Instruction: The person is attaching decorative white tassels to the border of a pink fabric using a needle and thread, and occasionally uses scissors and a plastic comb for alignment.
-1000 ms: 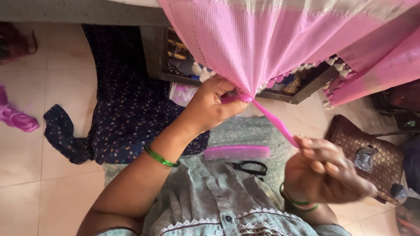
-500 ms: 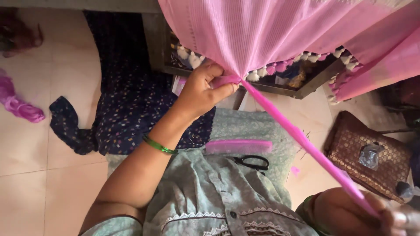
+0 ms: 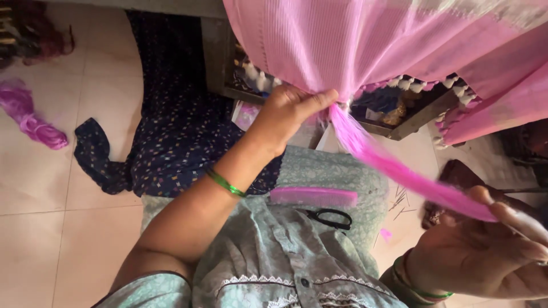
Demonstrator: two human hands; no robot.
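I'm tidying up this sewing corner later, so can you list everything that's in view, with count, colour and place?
Draped cloth: one, pink with tasselled edge, top.
Thread bundle: one, bright pink, stretched between the hands.
Comb: one, pink, on the lap.
Scissors: one, black, beside the comb.
Printed fabric: one, dark blue, on the floor.
Thread hank: one, purple, far left floor.
Bag: one, brown, right floor.
Left hand: pinches the cloth edge.
Right hand: pulls the thread bundle.
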